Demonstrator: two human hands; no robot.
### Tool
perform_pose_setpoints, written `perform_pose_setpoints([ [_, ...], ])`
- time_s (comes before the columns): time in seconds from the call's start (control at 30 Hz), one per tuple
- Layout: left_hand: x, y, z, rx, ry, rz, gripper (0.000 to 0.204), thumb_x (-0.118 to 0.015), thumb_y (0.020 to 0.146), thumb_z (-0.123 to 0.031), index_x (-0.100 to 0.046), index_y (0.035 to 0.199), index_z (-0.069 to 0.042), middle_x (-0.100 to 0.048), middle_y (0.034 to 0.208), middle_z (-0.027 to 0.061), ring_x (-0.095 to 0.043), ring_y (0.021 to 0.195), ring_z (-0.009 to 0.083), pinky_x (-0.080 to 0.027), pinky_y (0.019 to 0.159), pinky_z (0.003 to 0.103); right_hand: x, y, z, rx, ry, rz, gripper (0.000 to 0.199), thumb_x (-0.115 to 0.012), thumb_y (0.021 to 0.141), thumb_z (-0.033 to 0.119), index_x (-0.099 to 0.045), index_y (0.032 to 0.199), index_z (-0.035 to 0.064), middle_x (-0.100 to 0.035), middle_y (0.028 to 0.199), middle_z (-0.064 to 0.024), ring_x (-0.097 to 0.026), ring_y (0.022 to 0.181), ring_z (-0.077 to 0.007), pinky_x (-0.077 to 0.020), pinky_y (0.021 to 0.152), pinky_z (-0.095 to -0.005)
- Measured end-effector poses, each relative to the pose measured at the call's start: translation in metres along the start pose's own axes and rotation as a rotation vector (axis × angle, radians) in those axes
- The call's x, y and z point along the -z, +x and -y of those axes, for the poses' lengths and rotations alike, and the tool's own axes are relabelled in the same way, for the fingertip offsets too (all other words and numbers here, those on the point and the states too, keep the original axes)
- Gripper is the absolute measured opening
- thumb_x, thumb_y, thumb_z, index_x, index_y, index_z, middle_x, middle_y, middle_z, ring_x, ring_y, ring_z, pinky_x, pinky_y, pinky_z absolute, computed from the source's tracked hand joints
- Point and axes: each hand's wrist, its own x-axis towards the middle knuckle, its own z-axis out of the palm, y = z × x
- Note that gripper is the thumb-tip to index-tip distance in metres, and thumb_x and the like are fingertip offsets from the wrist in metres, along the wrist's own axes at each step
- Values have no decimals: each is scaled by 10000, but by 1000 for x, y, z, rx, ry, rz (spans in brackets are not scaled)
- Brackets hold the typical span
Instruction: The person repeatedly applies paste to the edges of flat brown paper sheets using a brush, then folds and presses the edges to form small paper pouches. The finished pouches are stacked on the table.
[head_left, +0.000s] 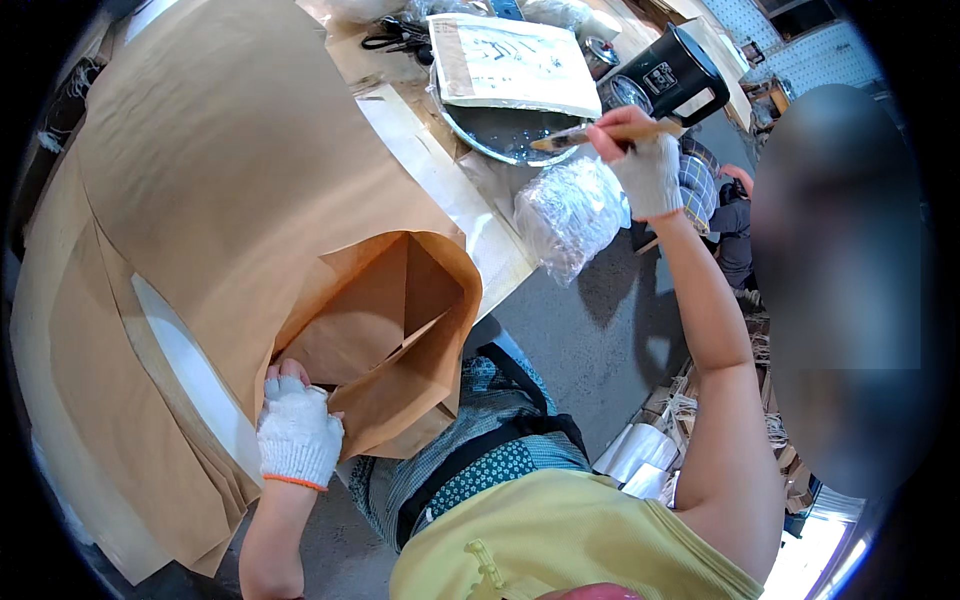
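A large brown paper bag (250, 160) lies along the table, its near end folded open into a wide mouth. My left hand (298, 430), in a white knit glove with bare fingertips, grips the left edge of that mouth. Over the bowl (483, 150) at the table's far side, my right hand (640, 165), gloved the same way, holds a flat brush (570, 138) by its light handle. The bristles hang at the bowl's right side; whether they touch its contents I cannot tell. A pad of paper (515, 65) with dark marks covers the bowl's far part.
More brown paper bags (110, 400) are stacked at the left. Beyond the bowl stand a black jug (675, 70) and a small can (600, 55). A clear plastic-wrapped bundle (575, 215) sits at the table's right edge. At the right is another person in a plaid sleeve (697, 185).
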Motion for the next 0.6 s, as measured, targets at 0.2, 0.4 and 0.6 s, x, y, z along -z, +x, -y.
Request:
perform_pose_setpoints([
  [0.2, -11, -6, 2, -47, -59, -62, 286, -790, 574, -84, -586, 761, -11, -496, 1025, 134, -491, 1018, 324, -480, 852, 424, -35, 3, -41, -14, 307, 15, 128, -729, 851, 175, -711, 886, 53, -648, 743, 9, -568, 673, -55, -452, 610, -211],
  [0.4, -9, -19, 2, -90, -127, -87, 253, -710, 554, 4, -571, 765, -7, -500, 1025, 140, -496, 996, 329, -482, 826, 418, -41, 12, -25, -560, 609, 14, 233, -720, 854, 278, -694, 798, 54, -587, 598, -6, -521, 500, -72, -395, 459, -197],
  [0.6, -17, -19, -3, -170, -103, -177, 227, -678, 584, 15, -574, 785, 4, -502, 1036, 152, -511, 976, 330, -476, 839, 414, -45, 19, -63, -823, 618, -89, 241, -713, 852, 269, -616, 722, 91, -555, 538, -30, -496, 412, -112, -357, 363, -215],
])
